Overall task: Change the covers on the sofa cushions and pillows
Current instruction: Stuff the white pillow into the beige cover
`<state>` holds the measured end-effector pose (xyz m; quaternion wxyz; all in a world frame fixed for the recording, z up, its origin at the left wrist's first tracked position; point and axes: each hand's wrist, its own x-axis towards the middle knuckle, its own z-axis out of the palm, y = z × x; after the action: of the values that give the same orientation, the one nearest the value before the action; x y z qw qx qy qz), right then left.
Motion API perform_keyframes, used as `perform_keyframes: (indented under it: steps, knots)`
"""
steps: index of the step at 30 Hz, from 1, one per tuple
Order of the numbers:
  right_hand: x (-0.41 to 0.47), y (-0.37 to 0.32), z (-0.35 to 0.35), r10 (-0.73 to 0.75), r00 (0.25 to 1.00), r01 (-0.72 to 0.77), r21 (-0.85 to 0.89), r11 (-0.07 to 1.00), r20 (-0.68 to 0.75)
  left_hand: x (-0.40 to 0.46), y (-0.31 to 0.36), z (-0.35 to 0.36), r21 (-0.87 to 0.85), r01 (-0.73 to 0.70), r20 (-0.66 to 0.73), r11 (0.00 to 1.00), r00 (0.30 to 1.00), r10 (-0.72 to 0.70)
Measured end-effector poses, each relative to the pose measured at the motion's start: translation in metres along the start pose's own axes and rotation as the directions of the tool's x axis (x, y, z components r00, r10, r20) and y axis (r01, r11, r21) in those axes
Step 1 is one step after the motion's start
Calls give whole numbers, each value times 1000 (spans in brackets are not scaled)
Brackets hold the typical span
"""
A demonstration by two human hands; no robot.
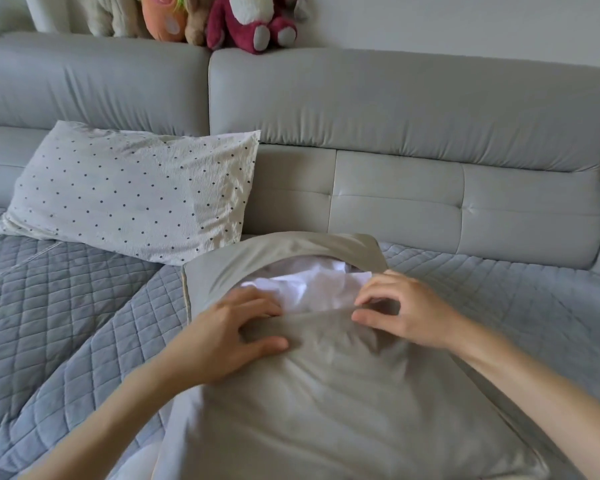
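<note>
Both hands work a grey cover on the sofa's quilted throw: left hand pinches its open edge, right hand pinches the hem, white pillow showing. Beyond lie a dotted pillow and plush toys atop the backrest.

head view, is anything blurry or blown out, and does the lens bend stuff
Head view: both hands, left hand and right hand, look slightly motion-smeared; the white pillow insert is nearly blown out in soft daylight; the sofa backrest bows from wide-angle distortion; shadows are faint.
</note>
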<state>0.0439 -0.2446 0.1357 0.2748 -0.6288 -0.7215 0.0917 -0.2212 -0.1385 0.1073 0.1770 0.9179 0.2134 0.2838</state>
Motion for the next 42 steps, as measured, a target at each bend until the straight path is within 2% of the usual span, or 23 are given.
perform_keyframes:
  steps: [2,4,5,7,9,11,13,15,16,18,20,22,24,26,28,30,32,35,37,42]
  knots:
    - [-3,9,-3,-31,998,43,-219,975,58,3,4,-4,20,-17,-50,1000,999,18]
    - [-5,14,1,-6,997,28,-307,951,73,3,7,-2,49,-10,-31,999,999,11]
    - [-6,14,3,12,998,6,-307,952,55,3,9,1,80,18,-1,997,1000,-18]
    - [-8,9,2,75,997,-72,-199,977,6,7,11,6,118,79,20,990,996,-82]
    - [-5,4,-7,116,988,-120,-36,992,-99,21,17,4,59,105,-65,993,993,-101]
    - [2,-3,-27,114,960,-100,67,993,-254,46,27,-10,4,42,-263,999,964,-40]
    - [6,-7,-47,61,902,-20,99,995,-428,70,41,-22,33,-67,-408,997,910,75]
    - [2,0,-55,-12,846,28,21,999,-532,83,49,-18,144,-135,-429,980,884,184]
    - [-3,8,-52,-19,843,12,-17,1000,-537,85,46,-8,207,-152,-401,966,888,225]
    - [-18,34,-35,57,895,-82,-39,996,-442,83,27,23,242,-148,-264,959,941,212]
    - [-31,54,-18,179,937,-188,-1,982,-299,79,6,45,120,-69,-107,990,991,82]
    - [-33,64,-13,225,925,-202,103,974,-306,81,-8,46,-1,-8,-116,1000,993,8]
    - [-24,62,-21,166,890,-140,94,986,-424,88,-17,37,10,-22,-200,1000,980,23]
    - [-15,53,-27,97,896,-103,8,995,-434,92,-21,26,21,-6,-150,1000,989,9]
    - [-12,46,-27,42,932,-98,-138,986,-360,92,-20,20,-8,25,-17,1000,1000,-25]
    - [-13,42,-22,62,975,-107,-205,973,-215,89,-20,21,-33,22,88,999,996,-19]
    - [-13,42,-20,160,987,-159,-212,964,-13,85,-24,25,3,-56,137,998,989,55]
    - [-12,46,-19,264,933,-164,-365,917,245,81,-29,38,188,-254,184,949,958,220]
    - [-12,50,-13,304,909,-170,-412,895,286,76,-24,49,242,-273,231,931,948,218]
    - [5,45,0,438,862,-241,-553,798,256,79,-21,58,410,-213,284,887,954,98]
